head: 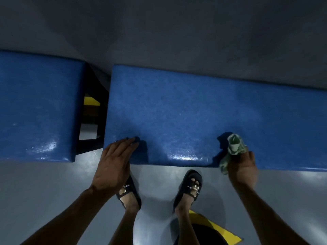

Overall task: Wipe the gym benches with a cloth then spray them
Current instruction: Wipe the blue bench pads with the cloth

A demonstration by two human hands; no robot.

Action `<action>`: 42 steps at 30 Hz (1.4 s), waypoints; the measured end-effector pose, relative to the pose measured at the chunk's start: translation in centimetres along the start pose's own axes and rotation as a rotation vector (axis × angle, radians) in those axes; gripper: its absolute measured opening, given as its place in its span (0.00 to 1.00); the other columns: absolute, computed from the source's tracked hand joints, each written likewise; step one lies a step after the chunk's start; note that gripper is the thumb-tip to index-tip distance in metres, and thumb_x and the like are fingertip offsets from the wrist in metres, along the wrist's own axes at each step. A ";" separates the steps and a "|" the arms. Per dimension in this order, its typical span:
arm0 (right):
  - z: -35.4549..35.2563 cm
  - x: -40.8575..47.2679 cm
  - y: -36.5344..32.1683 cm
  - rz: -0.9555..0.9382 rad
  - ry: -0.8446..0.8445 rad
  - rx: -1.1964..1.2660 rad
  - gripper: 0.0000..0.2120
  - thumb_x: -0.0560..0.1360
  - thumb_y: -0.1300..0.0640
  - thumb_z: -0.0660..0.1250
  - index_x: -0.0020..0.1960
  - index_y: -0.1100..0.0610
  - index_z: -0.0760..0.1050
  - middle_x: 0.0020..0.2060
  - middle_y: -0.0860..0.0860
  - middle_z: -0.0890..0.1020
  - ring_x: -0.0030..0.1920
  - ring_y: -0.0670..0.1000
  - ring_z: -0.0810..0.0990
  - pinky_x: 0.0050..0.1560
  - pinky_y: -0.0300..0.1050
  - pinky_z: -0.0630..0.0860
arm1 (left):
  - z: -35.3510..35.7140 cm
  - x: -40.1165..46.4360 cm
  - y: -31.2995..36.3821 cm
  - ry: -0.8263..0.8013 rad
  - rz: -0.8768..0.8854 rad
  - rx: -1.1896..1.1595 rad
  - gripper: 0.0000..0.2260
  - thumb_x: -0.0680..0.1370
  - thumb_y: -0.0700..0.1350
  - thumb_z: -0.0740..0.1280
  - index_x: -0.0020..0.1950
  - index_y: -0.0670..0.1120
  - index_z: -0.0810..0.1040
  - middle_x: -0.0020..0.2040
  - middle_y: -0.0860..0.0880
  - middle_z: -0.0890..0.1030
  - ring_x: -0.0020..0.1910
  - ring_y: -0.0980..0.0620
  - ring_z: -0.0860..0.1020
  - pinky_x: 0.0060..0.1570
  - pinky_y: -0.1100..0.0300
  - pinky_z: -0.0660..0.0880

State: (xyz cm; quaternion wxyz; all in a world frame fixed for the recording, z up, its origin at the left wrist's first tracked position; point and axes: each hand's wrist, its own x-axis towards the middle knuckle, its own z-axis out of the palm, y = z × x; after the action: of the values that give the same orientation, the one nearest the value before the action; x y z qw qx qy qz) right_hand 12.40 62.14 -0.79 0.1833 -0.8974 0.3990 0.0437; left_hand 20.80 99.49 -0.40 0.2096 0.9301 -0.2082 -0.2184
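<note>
left hand (113, 160): flat, fingers straight, bracing the blue surface (194, 112) at its near edge.
right hand (243, 171): grips the cloth (234, 145) on that edge.
advice: sweep overlapping strokes outward, pressing evenly.

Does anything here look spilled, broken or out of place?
Nothing stands out. Both blue bench pads look whole, with only light glare on the near edges. The left hand rests flat, and the right hand holds the cloth.
</note>
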 end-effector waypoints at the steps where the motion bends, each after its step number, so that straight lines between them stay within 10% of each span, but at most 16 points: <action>1: 0.8 -0.8 -1.2 0.065 0.014 -0.018 0.21 0.71 0.50 0.58 0.61 0.57 0.70 0.50 0.59 0.71 0.46 0.66 0.77 0.42 0.51 0.69 | 0.0 0.0 -0.1 0.004 0.003 -0.004 0.27 0.74 0.45 0.52 0.73 0.47 0.71 0.73 0.49 0.70 0.72 0.45 0.67 0.69 0.41 0.66; 12: 8.2 -12.0 -12.7 -0.471 -0.294 0.033 0.19 0.75 0.54 0.61 0.65 0.51 0.67 0.59 0.51 0.72 0.50 0.54 0.78 0.41 0.49 0.79 | -1.7 0.4 -1.4 0.052 0.000 -0.005 0.27 0.74 0.44 0.52 0.72 0.46 0.71 0.73 0.48 0.69 0.73 0.46 0.64 0.68 0.46 0.66; 22: 3.7 -5.1 -4.1 0.151 0.118 0.106 0.28 0.67 0.45 0.51 0.61 0.57 0.70 0.51 0.61 0.70 0.46 0.61 0.75 0.43 0.53 0.71 | -2.2 0.6 -2.6 0.037 0.008 -0.030 0.27 0.74 0.46 0.52 0.72 0.47 0.70 0.73 0.49 0.68 0.73 0.47 0.64 0.67 0.42 0.67; 28: 10.8 -15.4 -17.5 -0.270 -0.091 0.075 0.21 0.69 0.63 0.66 0.61 0.56 0.73 0.54 0.55 0.74 0.51 0.56 0.73 0.44 0.49 0.74 | -2.9 1.0 -2.7 0.066 0.025 -0.045 0.25 0.74 0.45 0.54 0.70 0.45 0.72 0.71 0.47 0.71 0.70 0.44 0.68 0.63 0.43 0.69; 34: 7.9 -11.6 -15.7 -0.670 -0.323 -0.113 0.27 0.66 0.56 0.73 0.63 0.51 0.69 0.55 0.52 0.74 0.47 0.54 0.78 0.37 0.49 0.79 | -4.0 1.5 -3.8 0.082 0.038 -0.055 0.25 0.74 0.46 0.54 0.70 0.45 0.73 0.71 0.46 0.72 0.71 0.44 0.68 0.65 0.41 0.69; 42: 0.9 -0.9 -4.4 0.048 0.017 -0.197 0.16 0.73 0.59 0.67 0.60 0.54 0.70 0.49 0.57 0.70 0.41 0.65 0.77 0.40 0.57 0.77 | -3.9 1.7 -4.3 0.087 0.050 -0.056 0.26 0.73 0.44 0.54 0.70 0.46 0.73 0.71 0.47 0.71 0.71 0.45 0.67 0.66 0.45 0.67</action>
State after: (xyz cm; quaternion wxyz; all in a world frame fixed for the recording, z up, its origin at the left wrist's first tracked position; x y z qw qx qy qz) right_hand 15.07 65.75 -0.14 0.0896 -0.9016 0.4157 0.0794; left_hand 25.40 103.41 0.19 0.2497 0.9270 -0.2161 -0.1780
